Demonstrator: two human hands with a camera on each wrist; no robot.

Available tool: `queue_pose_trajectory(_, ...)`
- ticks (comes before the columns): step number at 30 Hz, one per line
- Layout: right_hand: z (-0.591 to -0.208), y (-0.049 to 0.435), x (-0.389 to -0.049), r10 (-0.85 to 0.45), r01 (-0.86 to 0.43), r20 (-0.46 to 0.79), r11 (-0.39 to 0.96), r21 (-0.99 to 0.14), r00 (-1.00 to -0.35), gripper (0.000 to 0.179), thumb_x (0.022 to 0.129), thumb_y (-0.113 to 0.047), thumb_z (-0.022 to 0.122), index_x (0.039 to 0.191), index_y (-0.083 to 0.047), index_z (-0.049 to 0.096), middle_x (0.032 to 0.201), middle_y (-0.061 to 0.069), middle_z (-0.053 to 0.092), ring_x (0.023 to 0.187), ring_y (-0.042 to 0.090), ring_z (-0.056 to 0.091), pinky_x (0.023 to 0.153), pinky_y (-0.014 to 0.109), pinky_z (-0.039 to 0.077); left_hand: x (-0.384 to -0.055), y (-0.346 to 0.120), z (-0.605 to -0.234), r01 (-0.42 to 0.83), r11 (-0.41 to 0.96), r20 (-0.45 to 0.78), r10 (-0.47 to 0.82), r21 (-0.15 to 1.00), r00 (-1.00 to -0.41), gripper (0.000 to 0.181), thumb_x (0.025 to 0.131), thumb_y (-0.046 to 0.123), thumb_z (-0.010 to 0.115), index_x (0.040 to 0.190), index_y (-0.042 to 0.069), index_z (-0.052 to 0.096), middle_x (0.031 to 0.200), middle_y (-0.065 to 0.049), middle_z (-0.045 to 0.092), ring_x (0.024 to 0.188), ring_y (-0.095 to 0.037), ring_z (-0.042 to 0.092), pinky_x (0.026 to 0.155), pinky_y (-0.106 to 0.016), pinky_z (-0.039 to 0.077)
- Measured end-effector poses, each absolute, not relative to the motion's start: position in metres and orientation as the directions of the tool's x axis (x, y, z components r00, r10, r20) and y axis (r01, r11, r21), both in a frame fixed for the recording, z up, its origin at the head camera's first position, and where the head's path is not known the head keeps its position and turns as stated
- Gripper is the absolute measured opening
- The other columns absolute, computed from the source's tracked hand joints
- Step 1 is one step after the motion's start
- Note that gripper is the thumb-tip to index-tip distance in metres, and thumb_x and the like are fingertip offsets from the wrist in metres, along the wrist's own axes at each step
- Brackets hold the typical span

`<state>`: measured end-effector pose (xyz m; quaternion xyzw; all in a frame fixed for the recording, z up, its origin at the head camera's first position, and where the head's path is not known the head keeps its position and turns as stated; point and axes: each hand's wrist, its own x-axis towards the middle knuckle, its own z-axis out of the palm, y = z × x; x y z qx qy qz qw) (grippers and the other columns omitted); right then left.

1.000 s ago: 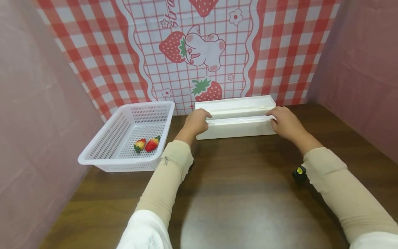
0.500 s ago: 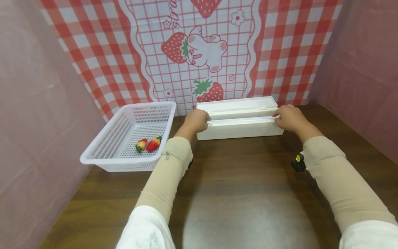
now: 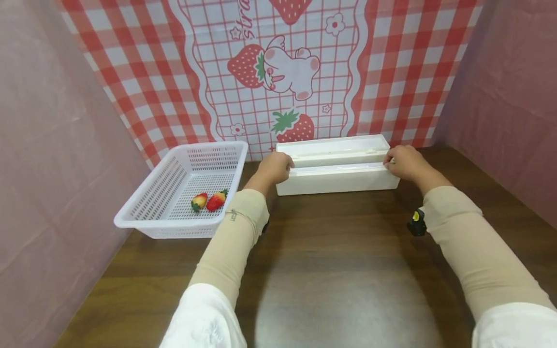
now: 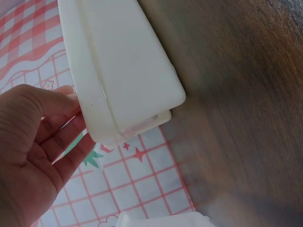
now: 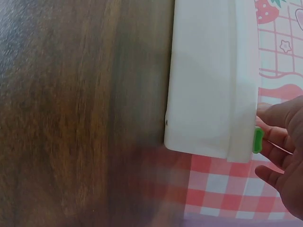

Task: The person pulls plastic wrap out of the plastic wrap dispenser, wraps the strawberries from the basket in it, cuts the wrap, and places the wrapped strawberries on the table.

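A long white plastic box (image 3: 339, 182), shaped like a cling film dispenser, sits at the back of the table with its lid (image 3: 335, 146) raised behind it. My left hand (image 3: 274, 167) holds its left end, thumb and fingers curled at the top rim. At the opposite end my right hand (image 3: 407, 162) pinches the rim, its fingers beside a small green tab (image 5: 258, 140). Shiny clear material shows along the opening between front and lid. In the left wrist view, the thumb tip is partly behind the box.
A white perforated basket (image 3: 167, 223) stands to the left, with two strawberries (image 3: 215, 200) (image 3: 199, 202) inside. A red-checked strawberry-print cloth (image 3: 391, 72) hangs right behind the box. Pink cloth (image 3: 509, 96) walls both sides of the wooden table (image 3: 348, 270).
My right hand has shifted slightly right along the rim, uncovering more of the box's right end and the green tab. My left hand stays at the left end. The view has shifted slightly.
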<state>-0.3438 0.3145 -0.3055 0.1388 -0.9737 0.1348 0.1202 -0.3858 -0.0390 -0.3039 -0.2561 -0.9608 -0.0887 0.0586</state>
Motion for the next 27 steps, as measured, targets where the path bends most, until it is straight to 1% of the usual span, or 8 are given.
queue_pose_trajectory(4,-0.307,0.314,-0.344,-0.231,-0.292,0.248,0.924,-0.246,-0.941,0.013,0.089,-0.006,0.057,0.087,0.004,0.063,0.081,0.017,0.061,0.078,0.035,0.053,0.071,0.054,0.044,-0.387,-0.039,-0.307,0.507,0.849,0.155,0.486,0.147,-0.860,0.035,0.089,-0.002,0.052,0.115,0.013,0.072,0.114,-0.002,0.070,0.107,-0.020,0.063,0.086,-0.032,0.052)
queue_pose_trajectory(7,-0.308,0.315,-0.344,-0.234,-0.288,0.229,0.927,-0.242,-0.945,0.015,0.089,-0.009,0.057,0.089,0.005,0.064,0.080,0.017,0.061,0.078,0.035,0.053,0.071,0.054,0.044,-0.388,-0.039,-0.309,0.502,0.850,0.148,0.482,0.160,-0.863,0.036,0.089,-0.004,0.053,0.115,0.012,0.071,0.114,-0.003,0.069,0.108,-0.021,0.062,0.090,-0.032,0.051)
queue_pose_trajectory(10,-0.306,0.316,-0.344,-0.234,-0.284,0.219,0.930,-0.234,-0.947,0.018,0.087,-0.011,0.058,0.089,0.004,0.067,0.079,0.015,0.062,0.077,0.034,0.054,0.070,0.054,0.045,-0.389,-0.039,-0.308,0.493,0.852,0.150,0.472,0.178,-0.869,0.037,0.087,-0.007,0.054,0.115,0.011,0.070,0.113,-0.006,0.068,0.107,-0.022,0.061,0.091,-0.034,0.050)
queue_pose_trajectory(15,-0.303,0.317,-0.345,-0.232,-0.284,0.231,0.931,-0.229,-0.945,0.018,0.089,-0.010,0.059,0.089,0.006,0.067,0.079,0.017,0.063,0.079,0.036,0.054,0.072,0.056,0.044,-0.390,-0.039,-0.306,0.466,0.866,0.179,0.437,0.180,-0.882,0.030,0.082,-0.010,0.055,0.102,0.010,0.066,0.105,-0.008,0.062,0.095,-0.024,0.059,0.079,-0.037,0.052)
queue_pose_trajectory(18,-0.304,0.316,-0.347,-0.224,-0.281,0.258,0.936,-0.213,-0.940,0.017,0.089,-0.008,0.057,0.090,0.007,0.065,0.085,0.023,0.062,0.085,0.041,0.054,0.077,0.058,0.043,-0.391,-0.039,-0.306,0.457,0.874,0.180,0.429,0.165,-0.885,0.026,0.079,-0.010,0.056,0.094,0.010,0.064,0.103,-0.008,0.058,0.089,-0.025,0.057,0.074,-0.037,0.051)
queue_pose_trajectory(22,-0.308,0.313,-0.351,-0.214,-0.279,0.304,0.942,-0.189,-0.928,0.018,0.090,-0.008,0.055,0.091,0.008,0.063,0.090,0.026,0.061,0.090,0.045,0.054,0.081,0.059,0.042,-0.391,-0.038,-0.306,0.462,0.874,0.172,0.437,0.150,-0.883,0.030,0.080,-0.008,0.057,0.101,0.007,0.072,0.109,-0.010,0.058,0.097,-0.027,0.058,0.084,-0.037,0.051)
queue_pose_trajectory(25,-0.308,0.313,-0.354,-0.208,-0.278,0.304,0.937,-0.212,-0.930,0.019,0.089,-0.010,0.057,0.091,0.008,0.063,0.085,0.023,0.063,0.084,0.041,0.055,0.078,0.057,0.044,-0.392,-0.038,-0.306,0.483,0.862,0.189,0.454,0.154,-0.871,0.035,0.080,-0.005,0.058,0.111,0.004,0.072,0.112,-0.012,0.058,0.103,-0.029,0.059,0.091,-0.037,0.050)
queue_pose_trajectory(27,-0.307,0.313,-0.355,-0.202,-0.273,0.289,0.933,-0.234,-0.936,0.019,0.086,-0.011,0.060,0.090,0.007,0.063,0.082,0.021,0.063,0.080,0.038,0.055,0.076,0.056,0.044,-0.393,-0.038,-0.307,0.499,0.852,0.208,0.465,0.159,-0.860,0.036,0.079,-0.005,0.058,0.112,0.003,0.071,0.111,-0.013,0.059,0.104,-0.029,0.058,0.093,-0.036,0.049)
